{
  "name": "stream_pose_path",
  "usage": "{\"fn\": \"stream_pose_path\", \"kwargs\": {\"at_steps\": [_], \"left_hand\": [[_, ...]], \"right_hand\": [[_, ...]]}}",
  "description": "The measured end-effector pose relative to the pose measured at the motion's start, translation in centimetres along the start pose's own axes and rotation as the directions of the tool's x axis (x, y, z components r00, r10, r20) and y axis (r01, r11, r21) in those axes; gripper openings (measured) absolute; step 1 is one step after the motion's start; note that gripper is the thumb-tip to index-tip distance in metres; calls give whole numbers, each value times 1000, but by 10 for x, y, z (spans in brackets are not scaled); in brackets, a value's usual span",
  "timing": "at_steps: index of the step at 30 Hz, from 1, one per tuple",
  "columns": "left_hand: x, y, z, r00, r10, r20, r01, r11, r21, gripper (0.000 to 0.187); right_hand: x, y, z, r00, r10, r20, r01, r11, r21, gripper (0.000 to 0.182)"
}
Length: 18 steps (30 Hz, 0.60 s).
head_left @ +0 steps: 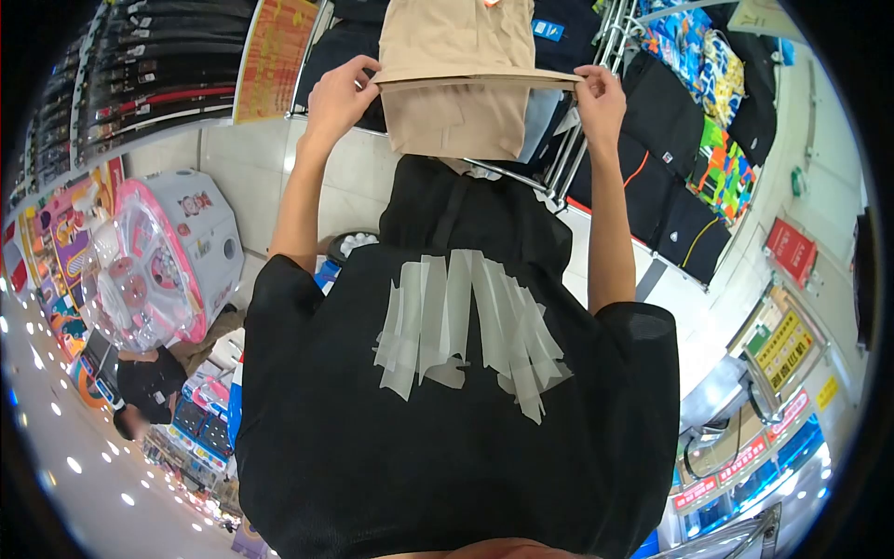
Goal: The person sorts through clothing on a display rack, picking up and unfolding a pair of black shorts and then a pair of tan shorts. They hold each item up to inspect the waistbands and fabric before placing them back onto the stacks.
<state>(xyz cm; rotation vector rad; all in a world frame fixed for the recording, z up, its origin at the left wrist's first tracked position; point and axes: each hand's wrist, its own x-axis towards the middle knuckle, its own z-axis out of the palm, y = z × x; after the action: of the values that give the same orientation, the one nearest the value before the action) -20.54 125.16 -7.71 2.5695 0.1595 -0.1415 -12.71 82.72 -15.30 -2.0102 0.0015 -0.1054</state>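
Note:
Held out in front of me is a pair of beige pants (454, 123), its top edge pulled straight and level between both hands. The left end of that edge is pinched in my left hand (337, 104), thumb and fingers closed on the cloth. At the other end my right hand (602, 104) grips the corner the same way. Cloth hangs below the edge, and more beige fabric lies beyond it over a display of folded clothes. A blue tag (548, 31) shows on dark clothing just past the pants.
Folded black garments (684, 200) and bright patterned clothes (722, 172) lie to the right beside a metal rack (566, 154). Hanging trousers (163, 79) line the far left, near a yellow sign (270, 61). A pink-and-white machine (182, 252) and a person (154, 382) are at left.

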Motion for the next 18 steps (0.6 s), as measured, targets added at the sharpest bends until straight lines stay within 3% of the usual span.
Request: {"fn": "stream_pose_path", "kwargs": {"at_steps": [3, 7, 10, 13, 17, 18], "left_hand": [[8, 28, -18, 998, 62, 26, -65, 985, 161, 27], [17, 33, -14, 984, 177, -19, -165, 946, 279, 22], [22, 25, -3, 978, 200, 54, -207, 924, 320, 22], [21, 19, 2, 976, 138, 170, -173, 962, 214, 15], [18, 22, 14, 941, 163, 295, -147, 986, -75, 27], [15, 18, 24, 949, 186, 255, -154, 978, -142, 30]], "right_hand": [[14, -30, -10, 953, -302, -26, 278, 906, -319, 19], [21, -51, -12, 960, -279, 13, 274, 932, -235, 15], [19, -55, -11, 974, -225, -22, 220, 968, -124, 13], [17, -54, -10, 984, -168, -68, 166, 986, -24, 12], [17, -42, -7, 991, -41, -131, 61, 987, 149, 12], [16, -39, -5, 990, 8, -142, 20, 980, 200, 12]]}}
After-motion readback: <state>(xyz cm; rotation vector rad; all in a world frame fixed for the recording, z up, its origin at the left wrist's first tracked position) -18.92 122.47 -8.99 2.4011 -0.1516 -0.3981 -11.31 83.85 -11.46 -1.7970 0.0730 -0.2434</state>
